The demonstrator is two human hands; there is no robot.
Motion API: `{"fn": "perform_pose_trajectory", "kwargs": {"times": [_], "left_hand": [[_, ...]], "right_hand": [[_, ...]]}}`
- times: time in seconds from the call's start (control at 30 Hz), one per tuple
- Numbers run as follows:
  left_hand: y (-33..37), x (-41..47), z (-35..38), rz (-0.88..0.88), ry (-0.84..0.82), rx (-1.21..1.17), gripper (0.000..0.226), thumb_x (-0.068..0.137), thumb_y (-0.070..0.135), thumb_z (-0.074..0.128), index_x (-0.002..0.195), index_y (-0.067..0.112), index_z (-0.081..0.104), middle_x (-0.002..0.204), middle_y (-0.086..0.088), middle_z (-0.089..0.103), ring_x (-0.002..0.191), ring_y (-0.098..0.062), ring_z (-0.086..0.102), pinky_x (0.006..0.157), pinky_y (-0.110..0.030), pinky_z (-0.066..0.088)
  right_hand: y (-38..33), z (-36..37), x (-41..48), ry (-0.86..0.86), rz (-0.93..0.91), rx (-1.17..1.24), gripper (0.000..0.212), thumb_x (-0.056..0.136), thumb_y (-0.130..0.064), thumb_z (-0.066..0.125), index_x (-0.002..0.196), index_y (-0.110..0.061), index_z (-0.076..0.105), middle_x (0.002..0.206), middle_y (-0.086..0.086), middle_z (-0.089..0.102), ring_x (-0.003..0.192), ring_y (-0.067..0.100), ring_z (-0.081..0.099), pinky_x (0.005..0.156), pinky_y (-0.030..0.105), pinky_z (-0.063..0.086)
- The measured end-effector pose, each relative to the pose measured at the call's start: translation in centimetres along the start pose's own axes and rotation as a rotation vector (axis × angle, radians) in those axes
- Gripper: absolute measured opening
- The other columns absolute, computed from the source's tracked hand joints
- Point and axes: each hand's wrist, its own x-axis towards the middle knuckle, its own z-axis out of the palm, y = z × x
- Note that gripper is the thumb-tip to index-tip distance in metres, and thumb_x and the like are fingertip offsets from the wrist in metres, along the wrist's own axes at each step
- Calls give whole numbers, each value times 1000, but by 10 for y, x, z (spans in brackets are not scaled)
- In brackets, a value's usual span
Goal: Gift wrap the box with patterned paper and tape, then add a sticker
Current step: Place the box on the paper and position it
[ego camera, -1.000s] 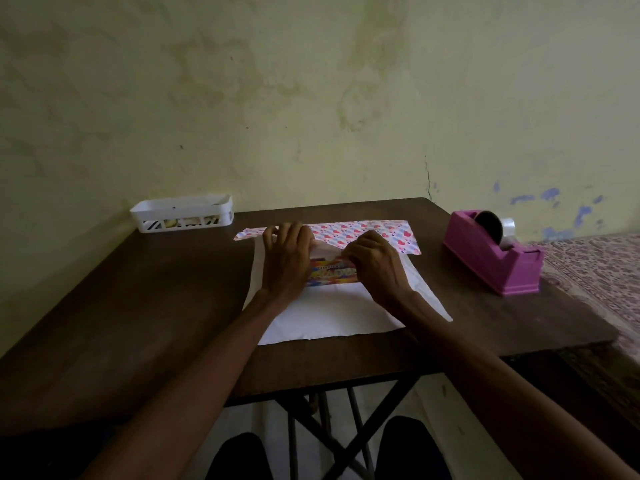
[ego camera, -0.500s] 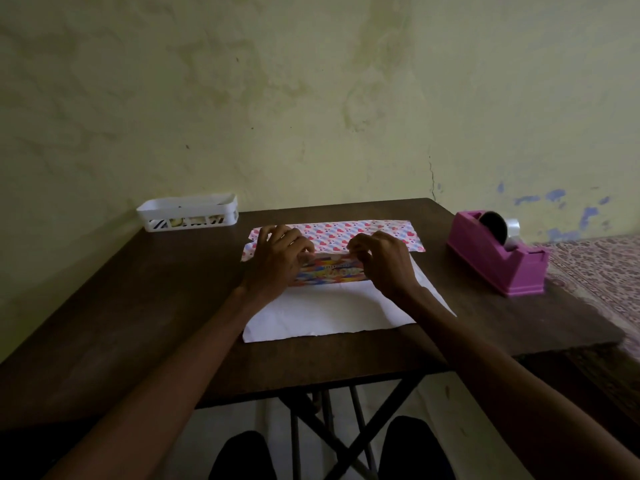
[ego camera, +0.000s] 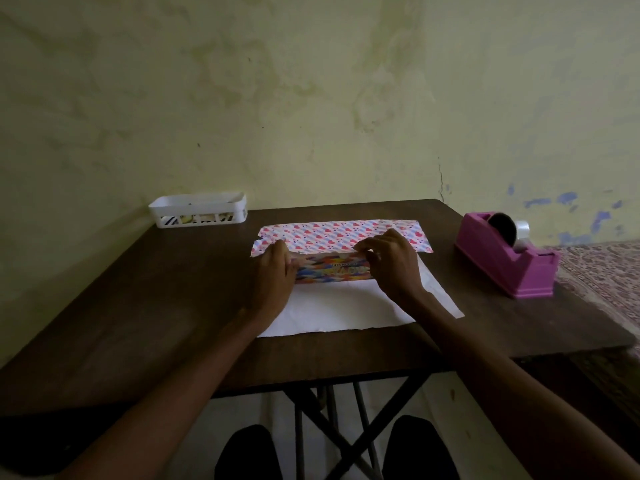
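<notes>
A flat, brightly printed box (ego camera: pixel 332 271) lies across a sheet of wrapping paper (ego camera: pixel 346 306) whose white underside faces up. The paper's far edge (ego camera: pixel 339 233) is folded toward me and shows its pattern of red hearts. My left hand (ego camera: pixel 273 275) grips the box's left end together with the paper there. My right hand (ego camera: pixel 391 261) pinches the folded paper edge against the box's far right side. A pink tape dispenser (ego camera: pixel 505 258) with a roll of clear tape stands to the right.
A dark wooden folding table (ego camera: pixel 138 323) carries everything. A white slotted basket (ego camera: pixel 199 209) with small items sits at its back left corner, close to the yellow wall. A patterned cloth surface (ego camera: pixel 602 271) lies beyond the table's right edge.
The paper's far patterned flap now lies flatter and wider. My left hand has shifted from on top of the box to its left end; my right hand stays at the folded edge.
</notes>
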Motion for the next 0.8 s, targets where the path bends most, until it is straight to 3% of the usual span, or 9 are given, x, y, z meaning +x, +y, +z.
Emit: {"fn": "perform_pose_trajectory", "kwargs": {"times": [0.1, 0.2, 0.4, 0.67, 0.8], "left_hand": [[2, -9, 0, -245, -109, -14, 37, 93, 27, 63, 119, 5, 49, 120, -15, 57, 108, -27, 58, 77, -34, 53], [-4, -13, 3, -354, -148, -63, 37, 91, 19, 65, 123, 7, 51, 125, -13, 57, 112, -25, 58, 76, -27, 46], [-9, -12, 6, -302, -143, -3, 27, 95, 16, 60, 121, 9, 62, 126, -11, 58, 116, -26, 54, 91, -33, 47], [-14, -13, 7, -261, -122, 38, 25, 94, 26, 62, 114, 11, 66, 119, -9, 62, 108, -24, 58, 87, -38, 53], [-12, -13, 7, -287, -139, 36, 29, 94, 27, 61, 114, 8, 67, 119, -11, 61, 108, -25, 58, 87, -38, 52]], "right_hand": [[-2, 6, -8, 44, 30, 9, 23, 76, -13, 82, 99, -11, 77, 96, 6, 75, 87, 25, 60, 68, 31, 46], [-4, 11, -12, 68, 43, -14, 24, 77, -17, 82, 99, -12, 76, 97, 5, 75, 87, 25, 59, 65, 27, 41], [-2, 16, -14, 44, 67, -11, 29, 76, -17, 83, 102, -10, 74, 103, 10, 73, 90, 28, 66, 72, 39, 55], [-5, 12, -15, 100, 117, 69, 24, 80, -13, 79, 102, -7, 74, 102, 12, 73, 87, 27, 70, 76, 33, 53], [-6, 11, -14, 102, 128, 88, 20, 82, -11, 77, 101, -9, 74, 102, 11, 73, 87, 27, 69, 74, 38, 57]]}}
